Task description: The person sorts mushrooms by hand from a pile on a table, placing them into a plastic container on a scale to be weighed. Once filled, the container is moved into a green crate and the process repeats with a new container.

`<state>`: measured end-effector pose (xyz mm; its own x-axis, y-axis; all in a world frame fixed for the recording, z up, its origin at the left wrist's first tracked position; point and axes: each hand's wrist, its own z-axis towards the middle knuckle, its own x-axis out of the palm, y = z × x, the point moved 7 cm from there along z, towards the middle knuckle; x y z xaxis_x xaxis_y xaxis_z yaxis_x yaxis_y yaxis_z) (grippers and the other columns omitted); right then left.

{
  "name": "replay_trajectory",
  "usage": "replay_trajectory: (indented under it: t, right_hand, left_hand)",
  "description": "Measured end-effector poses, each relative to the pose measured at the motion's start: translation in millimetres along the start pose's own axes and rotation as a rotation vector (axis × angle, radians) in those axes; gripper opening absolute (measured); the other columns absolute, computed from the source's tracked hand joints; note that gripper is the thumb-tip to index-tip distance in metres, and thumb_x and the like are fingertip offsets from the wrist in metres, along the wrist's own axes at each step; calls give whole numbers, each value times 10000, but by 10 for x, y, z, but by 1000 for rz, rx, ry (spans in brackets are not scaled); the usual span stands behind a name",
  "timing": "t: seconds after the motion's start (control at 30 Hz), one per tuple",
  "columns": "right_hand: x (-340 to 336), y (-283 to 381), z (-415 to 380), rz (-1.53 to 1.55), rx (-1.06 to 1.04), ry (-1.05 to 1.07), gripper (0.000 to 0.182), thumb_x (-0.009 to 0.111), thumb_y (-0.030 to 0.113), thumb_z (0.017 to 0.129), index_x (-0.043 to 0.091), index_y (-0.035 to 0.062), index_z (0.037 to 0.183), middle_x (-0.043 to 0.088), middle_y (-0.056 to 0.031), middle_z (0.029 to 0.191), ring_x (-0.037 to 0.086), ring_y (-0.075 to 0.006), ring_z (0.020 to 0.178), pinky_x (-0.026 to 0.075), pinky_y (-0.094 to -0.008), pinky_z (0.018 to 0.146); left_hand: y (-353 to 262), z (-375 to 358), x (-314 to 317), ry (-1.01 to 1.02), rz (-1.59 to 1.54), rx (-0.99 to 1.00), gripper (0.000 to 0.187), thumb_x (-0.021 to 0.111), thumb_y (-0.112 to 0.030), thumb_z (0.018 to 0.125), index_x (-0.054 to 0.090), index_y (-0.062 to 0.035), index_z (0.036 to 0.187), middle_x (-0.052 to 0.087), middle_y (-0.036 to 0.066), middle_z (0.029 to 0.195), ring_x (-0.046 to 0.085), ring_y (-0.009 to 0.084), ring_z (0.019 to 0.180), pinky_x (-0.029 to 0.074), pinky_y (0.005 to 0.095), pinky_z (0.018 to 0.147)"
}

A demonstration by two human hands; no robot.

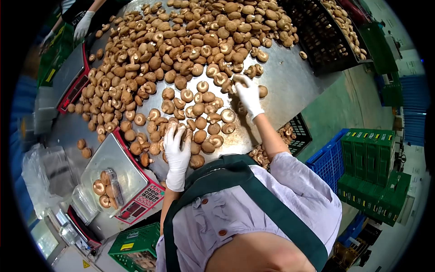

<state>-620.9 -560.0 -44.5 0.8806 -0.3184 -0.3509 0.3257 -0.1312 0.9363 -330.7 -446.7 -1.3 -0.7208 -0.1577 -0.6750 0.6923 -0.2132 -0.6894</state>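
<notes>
My left hand, in a white glove, lies over loose shiitake mushrooms on the metal table with its fingers apart. Its fingertips touch a brown shiitake mushroom. Farther off, my right hand, gloved too, bends its fingers round a shiitake mushroom at the edge of the pile; the fingers partly cover it. Between the hands several mushrooms are spread, some caps up, some stems up. A large heap of mushrooms covers the far side of the table.
At left, a red-edged scale carries a clear tray of mushrooms. Another scale stands farther left, near a co-worker's gloved hand. A black crate borders the far right. Green crates stack at right; a mushroom crate sits below the table edge.
</notes>
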Motion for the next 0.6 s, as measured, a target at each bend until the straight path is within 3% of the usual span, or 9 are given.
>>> replay_trajectory:
  t: [0.1,0.17,0.23,0.27,0.33,0.37,0.47,0.53,0.6]
  right_hand:
    - [-63,-50,74,170,152,22,219,632,196,817,659,34,962,608,-12,792,507,-48,648,434,-208,591]
    - [104,31,-72,162,196,258,283,578,279,874,631,54,1037,628,-45,927,563,-112,813,467,-254,726]
    - [379,271,-420,221,292,538,332,519,313,907,591,68,1119,610,-81,1069,554,-158,986,449,-289,855]
    - [525,497,-664,276,345,713,357,491,324,919,569,75,1163,590,-98,1145,532,-179,1069,427,-305,919]
    - [759,614,-1021,313,441,919,360,474,298,929,547,76,1203,560,-97,1203,514,-171,1097,419,-308,932]
    - [806,576,-1020,188,173,966,365,461,292,940,520,115,1253,567,-62,1181,533,-144,1045,467,-273,846]
    - [552,666,-630,-229,-97,538,378,549,263,864,554,76,1193,609,-134,1135,585,-228,1026,469,-338,869]
    - [371,511,-255,-444,-159,242,349,577,238,800,604,81,1110,650,-174,992,642,-275,897,491,-354,837]
    - [239,368,60,-566,-128,122,336,609,261,773,618,98,1066,646,-175,952,631,-313,877,497,-388,782]
  left_hand:
    - [67,30,-37,55,-270,-143,323,627,-61,804,580,-15,1120,513,157,1231,553,272,1056,428,339,912]
    - [124,44,72,125,-380,-198,354,619,-81,823,552,-11,1164,505,147,1246,554,257,1055,429,333,911]
    - [90,-1,388,276,-1104,-592,452,591,-134,865,445,-22,1278,477,130,1273,551,232,1061,433,309,902]
    - [89,-10,521,356,-1113,-602,525,574,-178,885,356,-62,1347,459,125,1277,552,221,1050,464,330,878]
    - [-30,-67,635,367,-1241,-882,496,577,-181,877,389,-65,1321,491,121,1222,555,211,1033,495,365,854]
    - [-11,-69,656,339,-1257,-900,456,581,-170,869,420,-64,1282,518,112,1162,555,215,1024,515,398,829]
    - [209,-174,745,266,-1295,-901,399,577,-161,870,455,-41,1230,562,118,1105,601,248,947,523,361,786]
    - [235,-198,691,283,-1369,-923,396,566,-92,861,442,-43,1234,536,122,1124,570,244,999,521,392,814]
    - [276,-230,615,223,-1347,-972,404,557,-59,856,434,-29,1239,541,132,1116,577,255,991,519,394,822]
